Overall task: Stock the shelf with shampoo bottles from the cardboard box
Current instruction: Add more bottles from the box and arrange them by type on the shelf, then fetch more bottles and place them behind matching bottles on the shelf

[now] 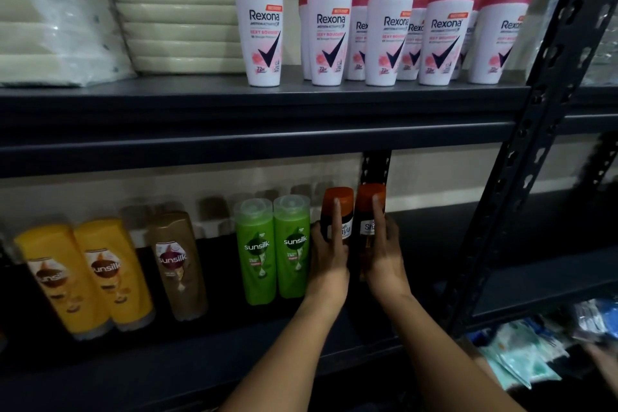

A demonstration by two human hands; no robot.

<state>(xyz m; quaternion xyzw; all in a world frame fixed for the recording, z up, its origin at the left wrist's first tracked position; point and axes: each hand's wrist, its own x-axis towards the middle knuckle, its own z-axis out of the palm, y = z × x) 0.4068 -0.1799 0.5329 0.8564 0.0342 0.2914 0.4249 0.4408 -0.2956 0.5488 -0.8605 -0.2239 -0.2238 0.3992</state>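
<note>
Dark amber plastic shampoo bottles with orange-brown caps, two of them, stand upright side by side at the right end of the row on the lower dark metal shelf [434,231]. My left hand [329,257] wraps the left amber bottle [337,211], forefinger laid straight up its front toward the cap. My right hand [384,254] wraps the right amber bottle [369,211] in the same manner. I judge the raised forefingers serve to steady each tall bottle against tipping while its base is seated, and the paired grip keeps both fronts level with the row.

Position: the left amber bottle stands just beside the two green plastic bottles [274,251], so that like products group together. Further left stand one brown-gold bottle [177,264] and two yellow bottles [83,274], all leaning slightly in the wide-angle view.

Readable text: the green, brown-gold and yellow bottles carry "sunsilk". The amber labels are partly covered by my fingers; only fragments such as "ayla" and "Sha" show. On the upper shelf, white roll-on containers with pink domed caps [334,20] read "Rexona" and "72H"; stacked pale wrapped packs [174,10] lie to their left.

The cardboard box is not in view. Shelf space remains open to the right of the amber pair, so I judge stocking is unfinished.
</note>
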